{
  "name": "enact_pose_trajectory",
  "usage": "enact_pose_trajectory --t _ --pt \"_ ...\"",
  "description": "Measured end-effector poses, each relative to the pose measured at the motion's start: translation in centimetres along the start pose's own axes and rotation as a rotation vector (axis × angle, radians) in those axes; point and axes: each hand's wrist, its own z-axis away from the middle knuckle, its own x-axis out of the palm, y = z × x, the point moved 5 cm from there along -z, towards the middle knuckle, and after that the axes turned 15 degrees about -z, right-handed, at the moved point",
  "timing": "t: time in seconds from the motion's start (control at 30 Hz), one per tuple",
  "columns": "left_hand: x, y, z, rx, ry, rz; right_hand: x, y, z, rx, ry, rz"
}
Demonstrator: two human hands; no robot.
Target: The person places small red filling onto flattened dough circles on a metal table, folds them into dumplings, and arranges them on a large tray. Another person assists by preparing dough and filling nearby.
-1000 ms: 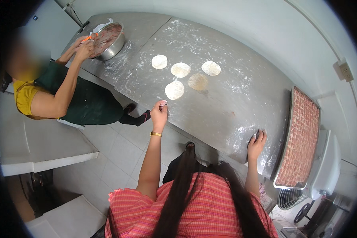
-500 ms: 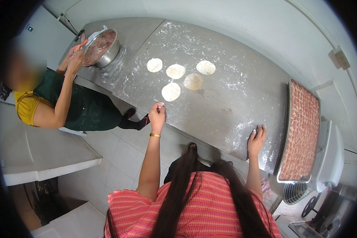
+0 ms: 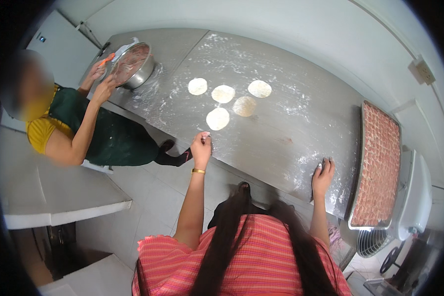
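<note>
At the table's front edge, my left hand (image 3: 201, 149) is closed, fingertips curled together. Whatever it may hold is too small to make out. Just beyond it lies a round flat disc of dough (image 3: 217, 119). Several similar discs, including a darker one (image 3: 244, 106) and a pale one (image 3: 259, 89), lie farther back on the floured metal table (image 3: 261, 143). My right hand (image 3: 323, 177) rests on the tabletop near its front right, fingers stretched out and nothing in them. To its right stands a large tray (image 3: 351, 217) filled with rows of small reddish pieces.
On the left, a co-worker in a dark green apron (image 3: 118, 135) stands at a steel bowl (image 3: 142, 76) of reddish mixture, an orange-handled tool (image 3: 107, 60) in one hand. A fan (image 3: 372, 242) and a white machine (image 3: 413, 192) are beyond the tray.
The co-worker's hands have moved apart, one now at the bowl's near rim. My hands keep their places on the table; the whole view has shifted slightly.
</note>
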Motion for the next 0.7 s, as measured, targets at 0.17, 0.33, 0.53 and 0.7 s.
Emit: enact_pose_trajectory --t 0.17,0.33,0.53,0.7 --pt "-0.3 0.2 -0.1 0.018 -0.007 -0.035 0.1 -0.1 0.1 0.032 0.013 -0.022" --pt "-0.1 -0.3 0.1 0.003 -0.012 -0.027 0.0 -0.4 0.1 0.026 0.0 -0.016" --pt "-0.6 0.7 0.5 -0.006 0.012 0.053 -0.1 -0.1 0.1 0.03 -0.002 -0.003" --pt "-0.2 0.3 0.4 -0.015 -0.001 0.064 0.0 0.3 0.1 0.013 -0.005 -0.001"
